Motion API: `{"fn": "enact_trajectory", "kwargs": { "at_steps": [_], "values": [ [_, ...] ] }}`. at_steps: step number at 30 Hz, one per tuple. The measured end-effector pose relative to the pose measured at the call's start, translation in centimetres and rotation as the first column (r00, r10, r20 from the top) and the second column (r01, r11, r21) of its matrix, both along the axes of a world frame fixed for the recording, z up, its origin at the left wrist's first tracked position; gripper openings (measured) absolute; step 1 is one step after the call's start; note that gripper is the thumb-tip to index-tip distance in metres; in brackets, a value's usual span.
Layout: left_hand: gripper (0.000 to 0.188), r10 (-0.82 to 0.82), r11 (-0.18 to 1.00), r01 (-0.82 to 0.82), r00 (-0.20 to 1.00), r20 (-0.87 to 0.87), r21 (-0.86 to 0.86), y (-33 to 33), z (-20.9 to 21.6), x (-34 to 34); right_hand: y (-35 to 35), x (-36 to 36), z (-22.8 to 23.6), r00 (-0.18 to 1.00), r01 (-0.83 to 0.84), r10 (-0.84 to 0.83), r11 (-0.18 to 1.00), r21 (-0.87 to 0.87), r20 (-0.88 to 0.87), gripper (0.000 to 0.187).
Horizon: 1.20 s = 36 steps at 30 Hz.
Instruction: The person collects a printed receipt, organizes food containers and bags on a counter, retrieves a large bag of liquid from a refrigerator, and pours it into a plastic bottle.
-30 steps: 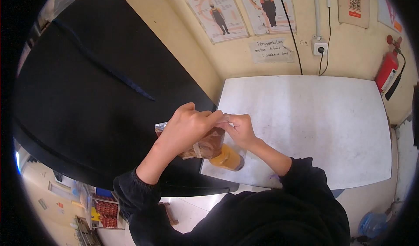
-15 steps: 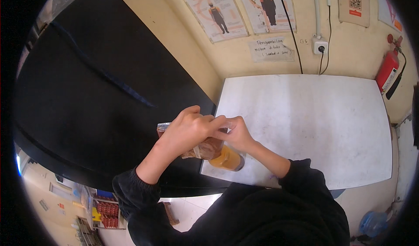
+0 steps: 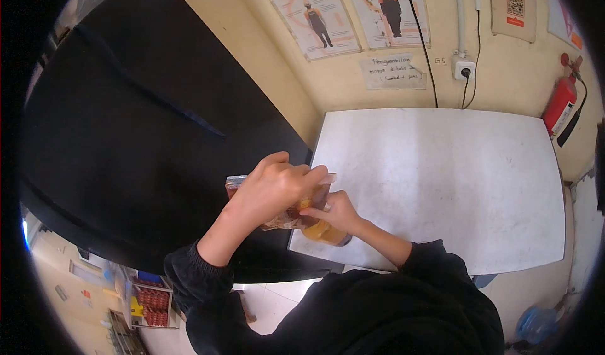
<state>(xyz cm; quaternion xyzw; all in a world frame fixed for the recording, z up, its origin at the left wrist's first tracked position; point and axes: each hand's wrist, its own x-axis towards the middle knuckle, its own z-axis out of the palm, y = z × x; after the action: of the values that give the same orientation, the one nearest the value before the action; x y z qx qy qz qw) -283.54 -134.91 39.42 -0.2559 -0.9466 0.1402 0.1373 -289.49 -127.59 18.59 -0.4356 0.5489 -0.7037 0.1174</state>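
My left hand (image 3: pixel 275 188) is closed over the top of a clear plastic pouch (image 3: pixel 287 219) with reddish-brown contents. Its fingers pinch near the pouch's upper edge, and a clear corner sticks out beyond them. My right hand (image 3: pixel 342 214) is at the pouch's right side, its thumb lying across the plastic and its other fingers partly hidden behind. Just below the hands, a clear container of yellow-orange contents (image 3: pixel 322 233) is at the white table's near left corner, partly covered by the pouch and the right hand.
A white table (image 3: pixel 441 191) extends to the right, against a cream wall. To the left is a large black surface (image 3: pixel 145 166). A fire extinguisher (image 3: pixel 560 103) hangs at the right. Egg trays (image 3: pixel 153 304) are on a rack at lower left, and a blue water jug (image 3: pixel 535 325) is at lower right.
My right hand has moved down from the pouch's top edge, where its fingers met the left hand's, to the pouch's right side. The left hand stays nearly in place with the pouch.
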Motion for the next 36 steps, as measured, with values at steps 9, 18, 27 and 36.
{"fn": "enact_trajectory", "kwargs": {
  "at_steps": [9,18,27,36],
  "values": [
    [0.016,0.042,0.999,-0.041,0.999,0.017,-0.035,-0.1,0.3,0.4,0.3,0.6,-1.4,0.997,-0.070,0.068,0.994,0.082,0.029,0.039],
    [0.014,0.047,0.999,-0.048,0.998,0.047,0.012,0.2,0.3,0.3,1.1,-0.3,0.1,0.999,0.006,-0.004,0.999,0.042,-0.041,0.034],
    [0.012,0.057,0.998,-0.057,0.998,0.024,-0.005,0.1,-0.4,-0.1,4.9,-5.2,8.3,0.915,-0.016,-0.029,0.994,-0.109,-0.401,0.020],
    [0.026,-0.003,1.000,0.004,0.999,0.050,-0.005,0.4,-0.4,-0.1,4.2,-5.5,7.1,0.886,-0.014,-0.063,0.986,-0.164,-0.459,0.015]
  ]
}}
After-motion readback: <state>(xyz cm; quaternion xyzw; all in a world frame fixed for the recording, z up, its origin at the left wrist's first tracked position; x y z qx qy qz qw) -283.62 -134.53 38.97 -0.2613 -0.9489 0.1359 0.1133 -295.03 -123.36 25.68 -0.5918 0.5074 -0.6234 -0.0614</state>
